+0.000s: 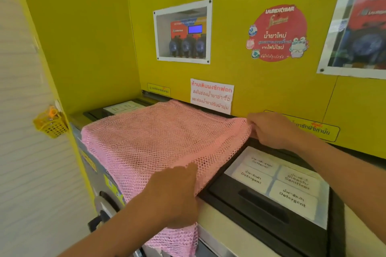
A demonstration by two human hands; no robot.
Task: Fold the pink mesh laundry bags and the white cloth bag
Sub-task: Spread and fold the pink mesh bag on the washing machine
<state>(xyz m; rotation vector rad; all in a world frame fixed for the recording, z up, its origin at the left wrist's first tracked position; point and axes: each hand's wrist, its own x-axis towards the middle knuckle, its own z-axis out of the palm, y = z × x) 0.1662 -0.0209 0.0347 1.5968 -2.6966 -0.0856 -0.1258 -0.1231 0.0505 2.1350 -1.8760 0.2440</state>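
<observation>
Hanging off the front-left edge of the washing machine [211, 213], a good part of the pink mesh laundry bag [158, 137] drapes down over the machine's face toward the round door [105, 204], while the rest lies spread on the machine's top. That overhang looks like the main risk: its weight could drag the whole bag off the top if either hold slips. The mesh is slick and open, so it probably slides easily on the smooth lid.

Toward the machine's front edge, the left hand [177, 196] lies over the bag's near right border; its fingers curl down over the edge, though whether they actually pinch the mesh is hidden under the palm. At the back of the machine, by the yellow wall [271, 94], the right hand [271, 129] pinches the bag's far right corner between curled fingers.

If the two hands lift unevenly, the fold could come out skewed, or the open weave may snag on fingertips. Right of the bag, the black detergent lid [271, 194] sits bare; mesh could catch on its raised rim. No white cloth bag is visible.
</observation>
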